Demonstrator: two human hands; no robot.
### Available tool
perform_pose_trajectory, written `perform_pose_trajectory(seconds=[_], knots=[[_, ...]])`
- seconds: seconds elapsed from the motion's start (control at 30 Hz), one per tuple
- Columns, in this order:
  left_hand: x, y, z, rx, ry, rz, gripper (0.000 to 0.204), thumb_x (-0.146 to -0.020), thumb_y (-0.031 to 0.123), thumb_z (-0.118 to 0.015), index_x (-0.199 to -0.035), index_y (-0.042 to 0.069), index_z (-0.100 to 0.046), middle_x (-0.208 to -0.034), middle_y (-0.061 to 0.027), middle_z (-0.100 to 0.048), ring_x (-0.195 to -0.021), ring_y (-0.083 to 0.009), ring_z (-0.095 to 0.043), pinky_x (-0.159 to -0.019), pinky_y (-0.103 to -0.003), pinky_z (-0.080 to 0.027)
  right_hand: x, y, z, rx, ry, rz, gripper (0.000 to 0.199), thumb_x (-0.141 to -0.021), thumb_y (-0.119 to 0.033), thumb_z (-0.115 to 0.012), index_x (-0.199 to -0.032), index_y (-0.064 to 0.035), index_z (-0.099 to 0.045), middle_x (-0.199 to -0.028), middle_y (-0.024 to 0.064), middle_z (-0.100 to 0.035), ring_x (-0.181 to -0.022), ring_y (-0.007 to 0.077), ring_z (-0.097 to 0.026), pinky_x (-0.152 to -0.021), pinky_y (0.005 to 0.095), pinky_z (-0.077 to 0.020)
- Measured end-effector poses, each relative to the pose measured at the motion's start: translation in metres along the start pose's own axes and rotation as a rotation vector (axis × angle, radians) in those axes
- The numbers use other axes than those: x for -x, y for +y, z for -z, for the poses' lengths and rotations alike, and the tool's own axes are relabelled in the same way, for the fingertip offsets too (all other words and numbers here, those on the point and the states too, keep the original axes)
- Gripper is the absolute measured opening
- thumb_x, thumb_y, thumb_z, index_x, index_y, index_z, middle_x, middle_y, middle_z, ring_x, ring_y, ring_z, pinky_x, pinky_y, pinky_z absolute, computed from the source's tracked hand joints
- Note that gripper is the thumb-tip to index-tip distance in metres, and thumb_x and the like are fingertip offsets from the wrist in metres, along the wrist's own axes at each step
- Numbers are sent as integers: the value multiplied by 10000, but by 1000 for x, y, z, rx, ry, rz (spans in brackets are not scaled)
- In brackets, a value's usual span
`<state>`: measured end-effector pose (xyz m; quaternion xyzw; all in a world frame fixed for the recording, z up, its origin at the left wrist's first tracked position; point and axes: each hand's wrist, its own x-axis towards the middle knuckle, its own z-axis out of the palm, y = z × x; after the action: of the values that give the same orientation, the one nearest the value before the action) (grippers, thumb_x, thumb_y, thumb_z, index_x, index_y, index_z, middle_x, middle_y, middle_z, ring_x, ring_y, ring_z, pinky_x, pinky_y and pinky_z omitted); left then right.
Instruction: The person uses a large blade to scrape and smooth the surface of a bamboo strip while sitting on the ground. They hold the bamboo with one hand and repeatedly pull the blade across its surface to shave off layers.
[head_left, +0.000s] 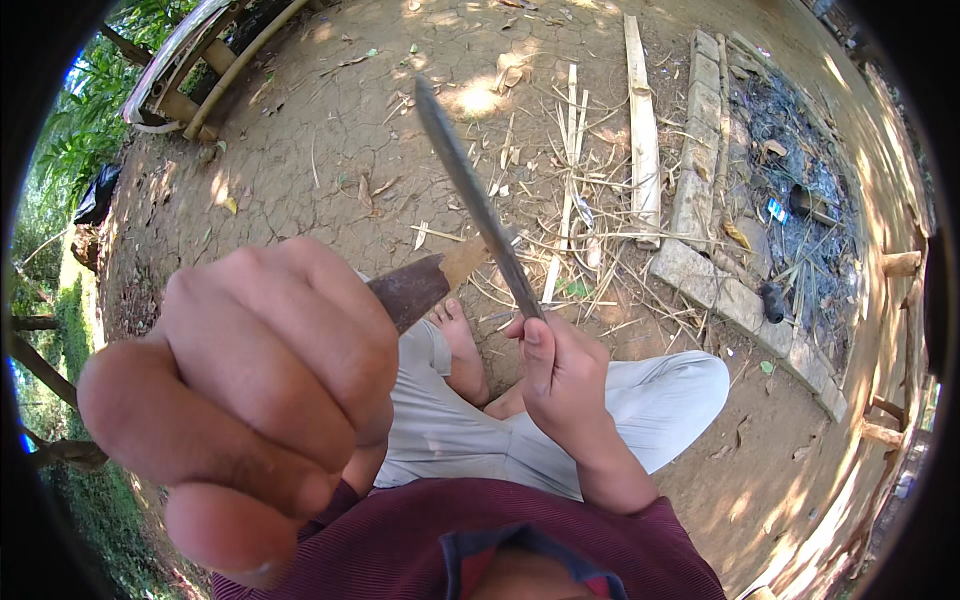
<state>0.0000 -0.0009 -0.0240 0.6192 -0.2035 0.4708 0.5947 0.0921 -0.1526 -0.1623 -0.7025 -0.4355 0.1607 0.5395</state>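
Close to the camera, my left hand [260, 360] is closed in a fist. Out of its right side sticks a dark brown handle-like piece [412, 290] with a pale tan end; its exact kind is unclear. My right hand [565, 375], smaller and farther off, grips the lower end of a long, narrow, dark grey blade-like strip [470, 190], thumb laid along it. The strip slants up and left to a tapered tip. In this view it crosses in front of the tan end; whether they touch, I cannot tell.
I sit with folded legs in light grey trousers [650, 400]. Pale split strips [570, 190] and shavings litter the cracked earth. A wooden plank [642, 130] lies beside a brick border [705, 110] around grey ash [800, 200]. A bamboo structure [190, 80] stands far left.
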Motion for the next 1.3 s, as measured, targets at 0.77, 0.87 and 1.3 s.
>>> perform_pose_trajectory(seconds=[0.77,0.87,1.3], knots=[[20,-2,2,124,76,-169,251,-914,171,-558,-704,89,-447,-422,45,-433,-301,-12,-335,-291,-157,-300,22,64,-11,198,-187,-266,288,-977,-232,-545,-880,24,-636,-709,233,-624,-637,426,-619,-570,470,-481],[10,2,-3,136,37,-148,257,-902,170,-570,-691,87,-449,-422,46,-441,-299,-9,-336,-288,-157,-298,1,29,-16,-64,-67,83,280,-978,-225,-543,-903,27,-641,-695,238,-617,-637,422,-614,-582,459,-480],[8,-2,-3,239,-41,-186,355,-949,176,-590,-643,92,-430,-445,52,-354,-328,-22,-280,-321,-194,-189,-10,47,-2,-333,45,-208,477,-1044,-335,-441,-767,11,-616,-546,-10,-480,-475,89,-474,-463,254,-378]])
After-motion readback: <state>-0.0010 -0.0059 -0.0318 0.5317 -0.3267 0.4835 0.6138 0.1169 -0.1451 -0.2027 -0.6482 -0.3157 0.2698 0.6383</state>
